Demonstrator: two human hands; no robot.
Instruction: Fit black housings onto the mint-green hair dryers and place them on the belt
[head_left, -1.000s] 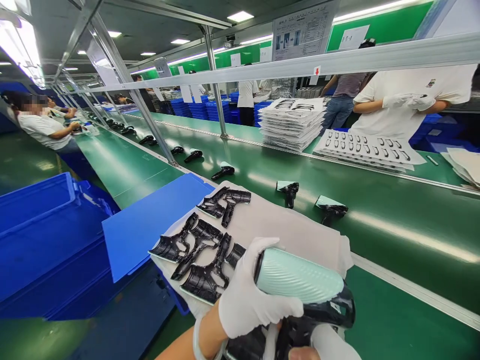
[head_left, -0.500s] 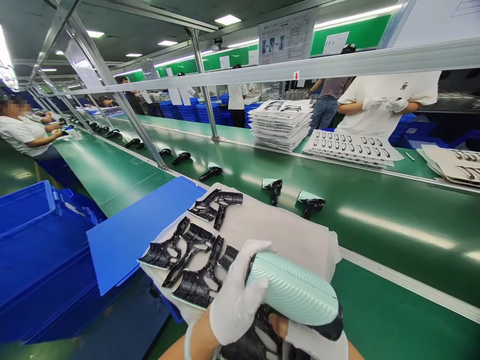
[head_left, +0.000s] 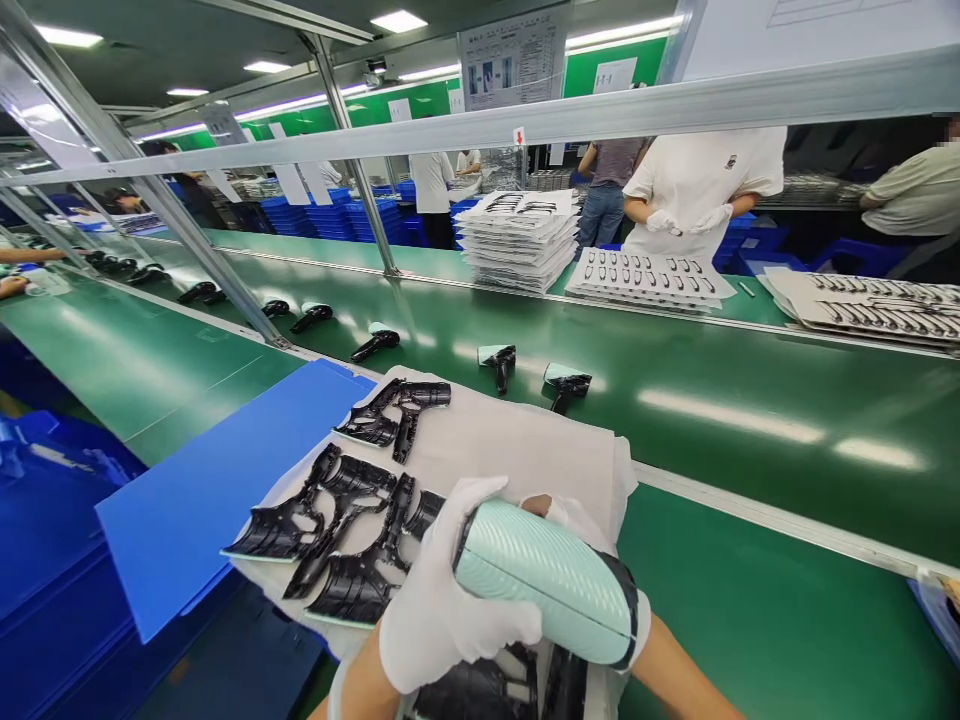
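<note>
A mint-green, ribbed hair dryer housing (head_left: 547, 575) with a black end is held between my two hands, above a padded sheet. My gloved left hand (head_left: 450, 590) wraps round its left end, thumb along the near side. My right hand (head_left: 566, 512) grips it from behind; a bare fingertip and some glove show over the top, and the rest is hidden. Black hair dryer shell halves (head_left: 356, 575) lie on the white sheet (head_left: 517, 440), to the left of my left hand. More black shells (head_left: 480, 690) lie beneath the held housing.
Several hair dryers (head_left: 568, 385) lie along the green conveyor belt (head_left: 720, 400). A blue board (head_left: 225, 480) lies left of the sheet. Stacked trays of small parts (head_left: 517, 245) stand across the belt, near a co-worker (head_left: 694, 190). A metal rail (head_left: 450, 135) crosses overhead.
The housing has rolled over, its seam moving from the top to the near side. My right hand has gone from below it to behind and above. The view has swung right.
</note>
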